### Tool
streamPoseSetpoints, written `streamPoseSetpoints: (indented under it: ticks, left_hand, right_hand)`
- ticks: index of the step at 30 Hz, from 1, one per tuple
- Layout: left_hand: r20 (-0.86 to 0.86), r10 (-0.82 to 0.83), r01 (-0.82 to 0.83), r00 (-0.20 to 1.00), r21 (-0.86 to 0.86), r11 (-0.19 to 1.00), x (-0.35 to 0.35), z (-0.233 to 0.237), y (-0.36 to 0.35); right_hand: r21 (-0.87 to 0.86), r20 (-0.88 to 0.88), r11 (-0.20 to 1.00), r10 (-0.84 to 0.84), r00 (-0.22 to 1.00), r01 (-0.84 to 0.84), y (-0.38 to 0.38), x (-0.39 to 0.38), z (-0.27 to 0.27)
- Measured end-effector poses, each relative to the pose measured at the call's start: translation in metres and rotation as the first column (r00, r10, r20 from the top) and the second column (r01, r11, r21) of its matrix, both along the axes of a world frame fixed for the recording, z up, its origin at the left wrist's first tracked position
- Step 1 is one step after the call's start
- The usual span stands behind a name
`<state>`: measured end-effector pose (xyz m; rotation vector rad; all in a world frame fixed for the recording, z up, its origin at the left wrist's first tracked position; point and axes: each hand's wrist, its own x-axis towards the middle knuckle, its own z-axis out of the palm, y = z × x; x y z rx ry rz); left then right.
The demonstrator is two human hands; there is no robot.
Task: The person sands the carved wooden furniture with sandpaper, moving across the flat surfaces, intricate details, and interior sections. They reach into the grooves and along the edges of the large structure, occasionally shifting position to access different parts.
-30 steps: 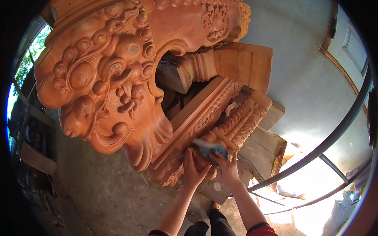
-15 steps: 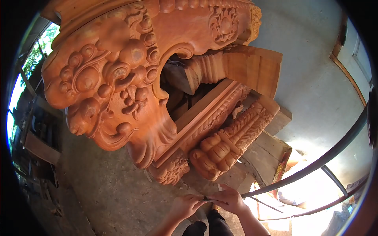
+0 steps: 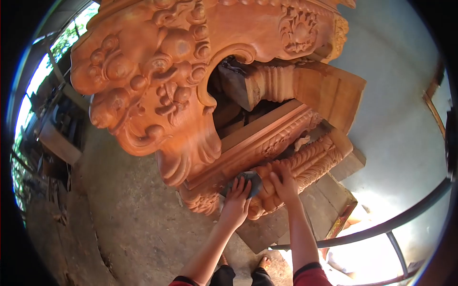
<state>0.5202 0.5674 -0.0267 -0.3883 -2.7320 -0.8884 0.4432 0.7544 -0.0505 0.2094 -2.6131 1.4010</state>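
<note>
A large reddish carved wooden piece (image 3: 162,81) with scrolls and knobs fills the upper middle. Below it a carved leg (image 3: 310,159) with a rounded claw-like foot lies on its side. My left hand (image 3: 237,201) presses a folded grey piece of sandpaper (image 3: 249,180) against the foot's rounded end. My right hand (image 3: 284,183) rests flat on the foot just to the right, fingers spread, steadying it.
Flat wooden boards (image 3: 334,200) lie under the carved leg. A plain wooden block (image 3: 334,90) leans behind. The concrete floor (image 3: 133,224) is dusty. A curved dark metal bar (image 3: 377,229) crosses the lower right. My feet (image 3: 265,262) show at the bottom.
Both hands were low near my knees, handling the sandpaper half a second ago. Now they are back up on the carved foot, the left pressing the sandpaper. The view shifted left.
</note>
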Motion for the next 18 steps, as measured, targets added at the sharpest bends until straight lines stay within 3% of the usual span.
streamPoseSetpoints:
  ticks: [1,3,7,10,11,13,16,18]
  left_hand:
    - [0.007,0.02,-0.02,1.0,0.001,1.0,0.007,-0.005,0.004]
    - [0.023,0.047,-0.05,0.999,0.148,0.988,0.031,-0.017,0.013]
    - [0.111,0.051,-0.05,0.992,-0.015,0.999,0.071,-0.007,0.043]
    - [-0.005,0.205,-0.204,0.979,-0.1,0.974,0.044,0.007,0.059]
    - [-0.007,0.219,-0.218,0.976,-0.096,0.971,0.028,0.012,0.06]
    - [-0.012,0.407,-0.405,0.914,0.06,0.912,0.002,0.013,0.058]
    - [-0.044,0.436,-0.437,0.899,-0.017,0.899,0.004,-0.003,0.061]
    - [-0.033,0.388,-0.387,0.921,0.025,0.922,0.031,-0.007,0.07]
  right_hand:
    - [0.001,0.007,1.0,0.02,1.0,-0.02,0.001,-0.001,-0.003]
    - [0.227,0.022,0.974,-0.013,1.0,0.008,0.0,-0.003,-0.004]
    - [0.227,0.134,0.974,-0.032,0.99,0.0,0.0,-0.004,0.004]
    - [0.239,0.132,0.971,-0.024,0.991,-0.008,0.002,-0.005,-0.002]
    - [0.242,0.129,0.97,-0.01,0.992,-0.022,0.003,-0.006,-0.001]
    - [0.238,0.142,0.971,-0.03,0.989,-0.005,0.003,-0.005,-0.002]
    - [0.245,0.166,0.969,-0.024,0.986,-0.018,0.003,-0.001,0.009]
    - [0.235,0.143,0.972,-0.009,0.99,-0.025,0.003,-0.002,0.006]
